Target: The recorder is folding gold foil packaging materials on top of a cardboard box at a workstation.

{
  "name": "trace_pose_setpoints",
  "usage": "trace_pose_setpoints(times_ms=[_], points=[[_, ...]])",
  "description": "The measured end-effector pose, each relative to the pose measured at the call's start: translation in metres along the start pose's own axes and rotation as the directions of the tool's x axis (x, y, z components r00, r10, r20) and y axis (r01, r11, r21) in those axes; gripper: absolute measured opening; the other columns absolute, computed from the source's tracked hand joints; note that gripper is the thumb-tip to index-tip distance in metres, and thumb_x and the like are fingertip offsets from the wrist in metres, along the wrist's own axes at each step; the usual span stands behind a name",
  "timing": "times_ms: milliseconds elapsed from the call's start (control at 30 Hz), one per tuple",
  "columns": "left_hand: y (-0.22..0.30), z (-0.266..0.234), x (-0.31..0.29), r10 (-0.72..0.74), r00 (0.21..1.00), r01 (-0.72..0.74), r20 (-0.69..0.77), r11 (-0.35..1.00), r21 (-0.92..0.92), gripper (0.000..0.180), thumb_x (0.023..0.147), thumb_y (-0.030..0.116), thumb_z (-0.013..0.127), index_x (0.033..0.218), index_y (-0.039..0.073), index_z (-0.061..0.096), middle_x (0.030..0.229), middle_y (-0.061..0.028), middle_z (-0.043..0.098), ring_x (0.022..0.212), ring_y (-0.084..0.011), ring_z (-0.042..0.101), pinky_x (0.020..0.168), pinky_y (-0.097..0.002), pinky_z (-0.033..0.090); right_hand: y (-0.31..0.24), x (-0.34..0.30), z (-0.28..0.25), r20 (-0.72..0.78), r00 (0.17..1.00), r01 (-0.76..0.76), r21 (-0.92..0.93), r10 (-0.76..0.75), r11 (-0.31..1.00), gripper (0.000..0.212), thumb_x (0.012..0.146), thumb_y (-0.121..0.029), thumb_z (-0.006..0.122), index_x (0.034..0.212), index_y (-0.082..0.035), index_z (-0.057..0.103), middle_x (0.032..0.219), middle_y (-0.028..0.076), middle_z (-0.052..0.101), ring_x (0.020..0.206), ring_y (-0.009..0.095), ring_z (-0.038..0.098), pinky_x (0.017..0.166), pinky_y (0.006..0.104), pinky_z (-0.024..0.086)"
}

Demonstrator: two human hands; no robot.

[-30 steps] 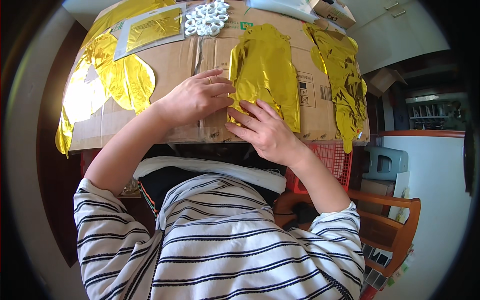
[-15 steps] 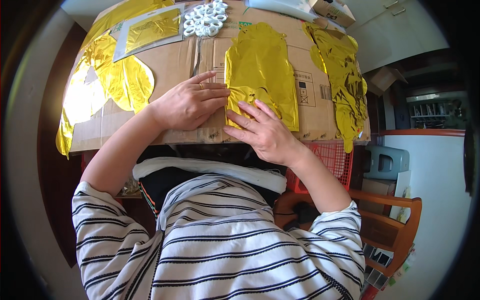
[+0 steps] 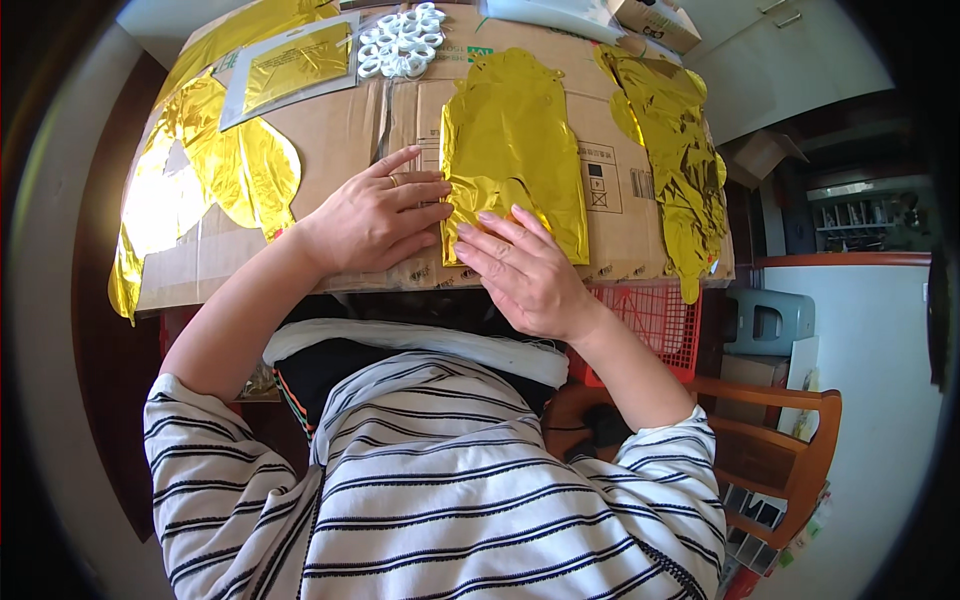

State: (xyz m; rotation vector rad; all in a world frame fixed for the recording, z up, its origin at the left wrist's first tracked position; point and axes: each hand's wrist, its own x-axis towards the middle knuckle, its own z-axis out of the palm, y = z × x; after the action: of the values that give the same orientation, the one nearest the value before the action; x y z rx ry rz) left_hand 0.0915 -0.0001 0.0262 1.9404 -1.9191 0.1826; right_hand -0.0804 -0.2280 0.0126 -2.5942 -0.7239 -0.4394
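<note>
a sheet of folded, shiny gold foil with a scalloped far end (image 3: 515, 130) lies flat on the brown cardboard worktop (image 3: 345, 125), its near end close to the front edge. the left hand (image 3: 372, 215) is palm down with its fingers spread, their tips touching the foil's left side; a thin ring is on one finger. the right hand (image 3: 525, 275) rests over the near end, fingers slightly spread and laid on the foil; its thumb is hidden, so i cannot tell where it presses.

to the left, well apart, lies a glossy, rounded gold foil piece (image 3: 240, 160), and to the right a long, crumpled gold foil piece (image 3: 680, 150). farther back are a flat grey packet showing gold foil (image 3: 298, 68) and, just beside it, a cluster of small white rings (image 3: 400, 42).
</note>
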Motion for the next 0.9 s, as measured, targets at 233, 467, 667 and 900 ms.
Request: trace_pose_setpoints(times_ms=[233, 467, 667, 900], points=[[0.0, 0.002, 0.002, -0.008, 0.999, 0.011, -0.052, 0.999, 0.053, 0.029, 0.091, 0.023, 0.072, 0.115, 0.007, 0.074, 0.124, -0.0109, 0.07, 0.124, -0.0279, 0.064, 0.121, -0.0547, 0.034, -0.016, -0.005, 0.012, 0.059, 0.998, -0.031, -0.109, 0.038, 0.994, 0.052, 0.09, -0.018, 0.069, 0.141, -0.013, 0.061, 0.154, 0.008, 0.052, 0.143, 0.034, 0.046, 0.119, 0.0574, 0.031], [0.006, 0.012, 0.009, -0.154, 0.979, 0.17, -0.133, 0.979, 0.113, 0.031, 0.088, 0.029, 0.077, 0.11, 0.007, 0.075, 0.118, -0.0082, 0.071, 0.123, -0.0271, 0.065, 0.119, -0.0569, 0.034, -0.013, -0.003, 0.019, 0.021, 1.0, -0.017, -0.125, 0.02, 0.992, 0.048, 0.09, -0.021, 0.067, 0.138, -0.016, 0.059, 0.15, 0.01, 0.054, 0.137, 0.037, 0.049, 0.115, 0.0622, 0.034], [0.002, 0.024, 0.02, -0.216, 0.956, 0.259, -0.2, 0.94, 0.221, 0.039, 0.087, 0.038, 0.076, 0.111, 0.007, 0.072, 0.114, -0.0061, 0.069, 0.123, -0.0255, 0.063, 0.122, -0.0559, 0.029, -0.013, -0.003, 0.019, 0.026, 0.999, -0.016, -0.122, 0.02, 0.992, 0.048, 0.091, -0.021, 0.067, 0.138, -0.017, 0.059, 0.148, 0.01, 0.055, 0.137, 0.037, 0.049, 0.114, 0.0639, 0.034], [-0.016, 0.026, 0.028, -0.23, 0.953, 0.286, -0.197, 0.897, 0.336, 0.045, 0.091, 0.044, 0.07, 0.115, 0.007, 0.072, 0.116, -0.0063, 0.068, 0.128, -0.0266, 0.06, 0.125, -0.055, 0.022, -0.013, -0.005, 0.02, 0.028, 0.999, -0.019, -0.12, 0.023, 0.993, 0.051, 0.092, -0.021, 0.065, 0.142, -0.017, 0.056, 0.15, 0.009, 0.054, 0.139, 0.036, 0.048, 0.114, 0.0652, 0.033]])
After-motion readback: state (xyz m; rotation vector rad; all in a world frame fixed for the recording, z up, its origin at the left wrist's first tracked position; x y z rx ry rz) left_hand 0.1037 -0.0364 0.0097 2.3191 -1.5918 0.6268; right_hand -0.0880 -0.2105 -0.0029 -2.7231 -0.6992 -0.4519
